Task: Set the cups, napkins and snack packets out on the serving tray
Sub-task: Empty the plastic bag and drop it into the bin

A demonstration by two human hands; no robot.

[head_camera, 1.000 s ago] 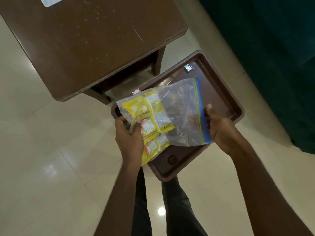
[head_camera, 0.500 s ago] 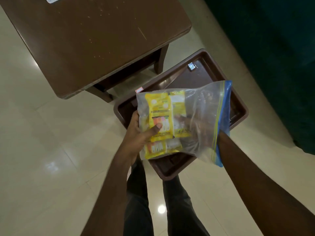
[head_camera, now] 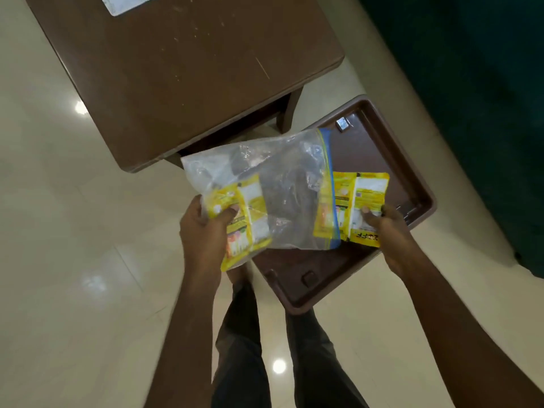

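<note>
Our left hand (head_camera: 206, 231) grips zip bag (head_camera: 279, 178) w/ thumb atop; right hand (head_camera: 394, 231) pinches snack pkt (head_camera: 368, 192), fingers hidden under it; tray (head_camera: 371, 136), mid-right, partly covered.

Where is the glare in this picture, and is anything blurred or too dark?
Head view: bright lamp reflections spot the glossy floor; the clear bag glints; print on the snack packet at its mouth is soft; the right edge is very dark.

The brown rectangular serving tray (head_camera: 368, 148) lies level, rim up. Over it a clear zip bag (head_camera: 273, 178) is held crosswise — yellow snack packets (head_camera: 244, 228) bunched at its closed end, one yellow packet (head_camera: 368, 201) poking out of the blue-edged mouth.
</note>
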